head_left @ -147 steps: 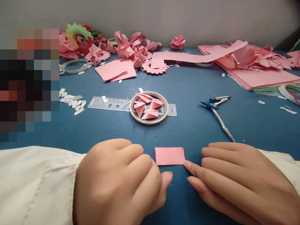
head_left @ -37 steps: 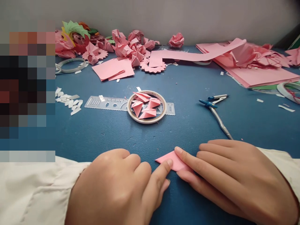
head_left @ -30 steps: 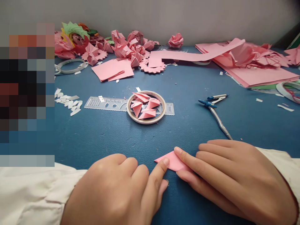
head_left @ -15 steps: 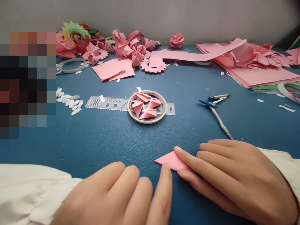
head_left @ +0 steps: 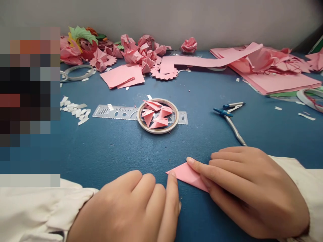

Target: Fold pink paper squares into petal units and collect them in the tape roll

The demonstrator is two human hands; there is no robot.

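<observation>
Left hand [head_left: 123, 208] not gripping, index on pink paper [head_left: 185, 174] | right hand [head_left: 252, 191] pinching it | left end pointed, rest unclear | folded pieces [head_left: 159, 123] inside tape roll [head_left: 157, 131]

A plain grey wall [head_left: 161, 20] (darker toward the right) stands behind the textured blue surface [head_left: 111, 149], softly lit

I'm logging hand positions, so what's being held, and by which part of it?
A folded, pointed pink paper piece: the right hand holds its right part with thumb and index finger, while the left hand rests a fingertip by its left point.
</observation>
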